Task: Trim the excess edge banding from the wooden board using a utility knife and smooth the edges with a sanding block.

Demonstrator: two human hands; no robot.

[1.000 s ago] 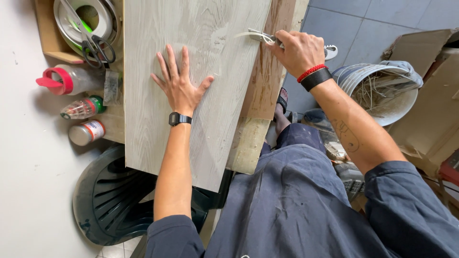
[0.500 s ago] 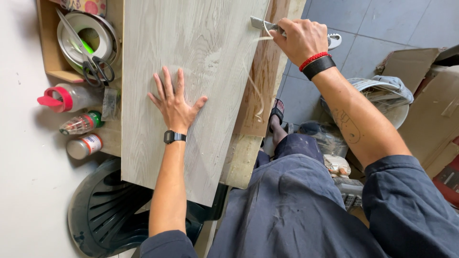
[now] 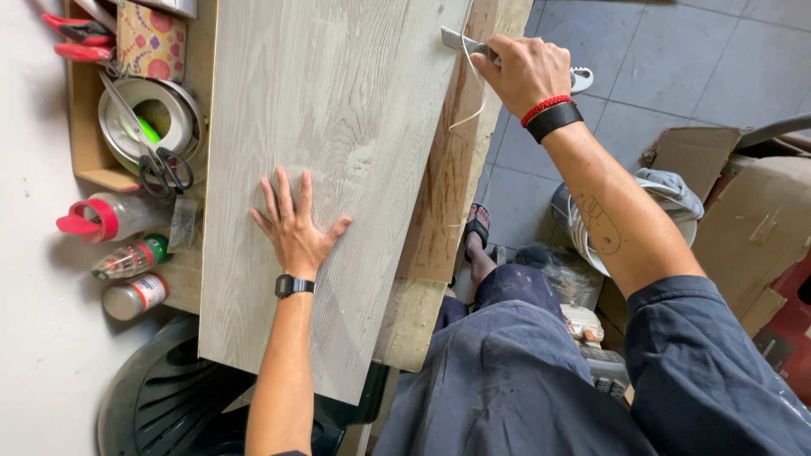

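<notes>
The left hand (image 3: 296,230) lies flat and open on the grey board (image 3: 338,143), which rests on the table (image 3: 439,211). The right hand (image 3: 528,72) is closed tight around a knife (image 3: 460,40) at the board's far edge.

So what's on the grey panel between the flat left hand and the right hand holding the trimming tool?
In the head view, only bare woodgrain panel lies between the left hand and the right hand; a thin curled strip hangs at the edge.
</notes>
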